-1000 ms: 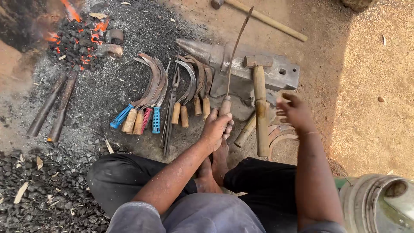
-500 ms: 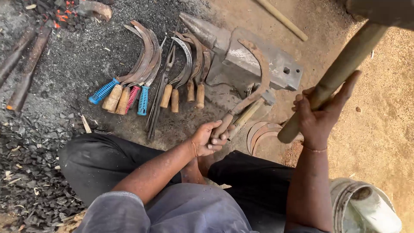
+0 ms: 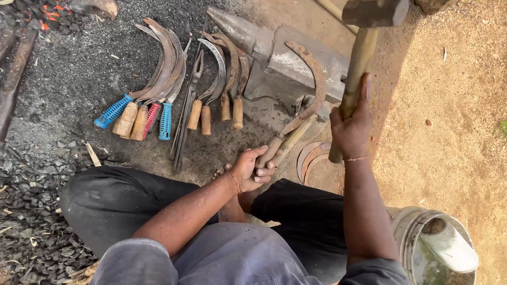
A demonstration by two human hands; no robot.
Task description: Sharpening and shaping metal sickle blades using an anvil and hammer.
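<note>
Gripping the wooden handle of a rusty sickle (image 3: 311,79), your left hand (image 3: 251,170) was closed fully around it at the near end, fingers wrapped and thumb on top. You held the curved blade up across the near face of the steel anvil (image 3: 285,58), its tip arching over the anvil's flat top. Your right hand (image 3: 351,126) was clenched about the lower part of a long wooden shaft, and the hammer (image 3: 375,13) it carried stood raised, its dark head at the far edge of view, above and to the right of the anvil. Head and blade were well apart.

To the left of the anvil, you had a row of other sickles (image 3: 163,68) laid on dark ash-covered ground, their handles pointing near: one blue (image 3: 112,112), several plain wood, one red (image 3: 151,117), another blue (image 3: 166,120). A pair of long tongs (image 3: 187,100) lay among them. Glowing coals (image 3: 45,18) showed at the far left corner, and loose charcoal (image 3: 31,211) covered the ground on the near left. Two curved metal pieces (image 3: 311,155) lay flat on the ground just right of your left hand. A metal bucket (image 3: 417,232) with a pale scoop in it stood at the near right, beside your right elbow. You sat with dark-trousered legs folded, a bare foot visible under the left wrist.
</note>
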